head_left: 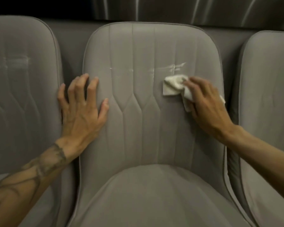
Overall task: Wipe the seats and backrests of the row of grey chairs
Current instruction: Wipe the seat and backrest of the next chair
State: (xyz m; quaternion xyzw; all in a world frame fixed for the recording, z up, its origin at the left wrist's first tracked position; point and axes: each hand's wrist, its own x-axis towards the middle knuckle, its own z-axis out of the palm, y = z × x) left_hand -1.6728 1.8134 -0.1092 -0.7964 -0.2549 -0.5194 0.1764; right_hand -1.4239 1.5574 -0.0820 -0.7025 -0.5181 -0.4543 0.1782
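Note:
A grey padded chair fills the middle of the view, its stitched backrest (143, 66) upright and its seat (147, 194) below. My right hand (206, 105) holds a crumpled white cloth (172, 87) against the right half of the backrest. Faint wet streaks (174, 67) show just above the cloth. My left hand (82, 108) rests flat with spread fingers on the backrest's left edge.
A second grey chair (21, 89) stands close on the left with pale smears on its backrest. A third grey chair (269, 104) stands on the right. Narrow gaps separate them. A dark wall with shiny metal panels (187, 9) runs behind the row.

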